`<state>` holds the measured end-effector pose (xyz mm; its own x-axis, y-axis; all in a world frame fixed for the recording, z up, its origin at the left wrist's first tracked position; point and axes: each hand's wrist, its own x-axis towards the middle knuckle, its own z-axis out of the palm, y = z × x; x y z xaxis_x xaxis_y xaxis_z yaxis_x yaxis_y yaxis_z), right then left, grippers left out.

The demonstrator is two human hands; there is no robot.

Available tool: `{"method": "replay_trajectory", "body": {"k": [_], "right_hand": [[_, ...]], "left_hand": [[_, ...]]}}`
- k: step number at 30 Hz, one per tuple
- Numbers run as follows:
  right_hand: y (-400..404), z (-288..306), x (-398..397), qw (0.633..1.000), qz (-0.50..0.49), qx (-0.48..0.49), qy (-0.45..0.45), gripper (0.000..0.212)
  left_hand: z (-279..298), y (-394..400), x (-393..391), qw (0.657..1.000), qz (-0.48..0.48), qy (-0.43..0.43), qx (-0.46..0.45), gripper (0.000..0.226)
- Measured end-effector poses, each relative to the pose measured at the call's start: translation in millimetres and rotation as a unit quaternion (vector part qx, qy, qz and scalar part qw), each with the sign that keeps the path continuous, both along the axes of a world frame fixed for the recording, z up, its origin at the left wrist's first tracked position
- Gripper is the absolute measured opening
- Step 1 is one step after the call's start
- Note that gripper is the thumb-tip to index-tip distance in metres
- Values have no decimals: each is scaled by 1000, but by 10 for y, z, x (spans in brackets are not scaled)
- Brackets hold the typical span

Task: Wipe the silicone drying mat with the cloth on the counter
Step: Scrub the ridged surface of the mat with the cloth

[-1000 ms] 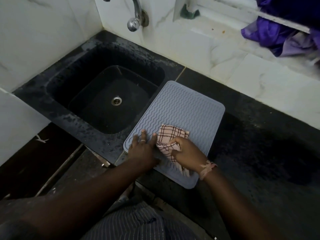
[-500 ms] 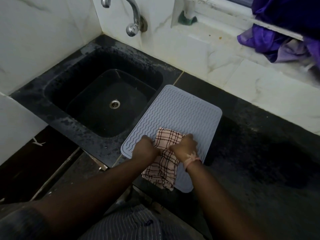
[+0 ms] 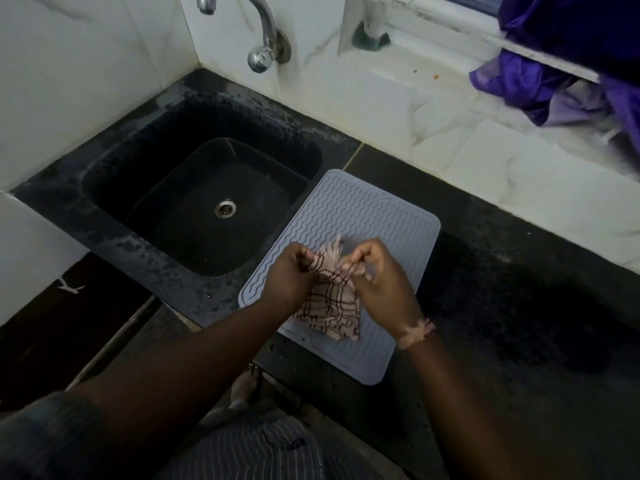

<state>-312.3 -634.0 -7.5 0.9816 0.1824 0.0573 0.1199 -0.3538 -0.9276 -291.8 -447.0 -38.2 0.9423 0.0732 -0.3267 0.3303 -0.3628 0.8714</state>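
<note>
A grey silicone drying mat (image 3: 363, 209) with wavy ridges lies on the black counter (image 3: 519, 306), just right of the sink. Above its near half I hold a pink checked cloth (image 3: 332, 306) lifted off the mat and hanging bunched. My left hand (image 3: 291, 275) pinches the cloth's upper left edge. My right hand (image 3: 377, 282) pinches its upper right edge, fingers curled. A pale band sits on my right wrist. The cloth's top is blurred by motion.
A black sink (image 3: 207, 202) with a metal drain lies left of the mat. A chrome tap (image 3: 259, 53) sticks out of the white tiled wall. Purple fabric (image 3: 561, 81) hangs over the sill at the top right. The counter's front edge runs below the mat.
The cloth was pressed flat on the mat by my right hand with my left hand resting flat beside it. Both hands have since gathered it and lifted it off the mat.
</note>
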Motion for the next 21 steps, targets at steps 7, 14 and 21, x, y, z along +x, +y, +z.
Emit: {"method": "replay_trajectory", "body": {"k": [7,14,21], "right_hand": [[-69,-452,-439,985,111,-132,-6,23],[-68,-254,53,923,149,-353,-29,66],[-201,-229,169,898,198,-385,-83,23]], "left_hand": [[-204,432,-56,952,-201,-160,167,48],[-75,361,-30,857,-363,-189,314,60],[-42,350,36,942,-239,-195,134,26]]}}
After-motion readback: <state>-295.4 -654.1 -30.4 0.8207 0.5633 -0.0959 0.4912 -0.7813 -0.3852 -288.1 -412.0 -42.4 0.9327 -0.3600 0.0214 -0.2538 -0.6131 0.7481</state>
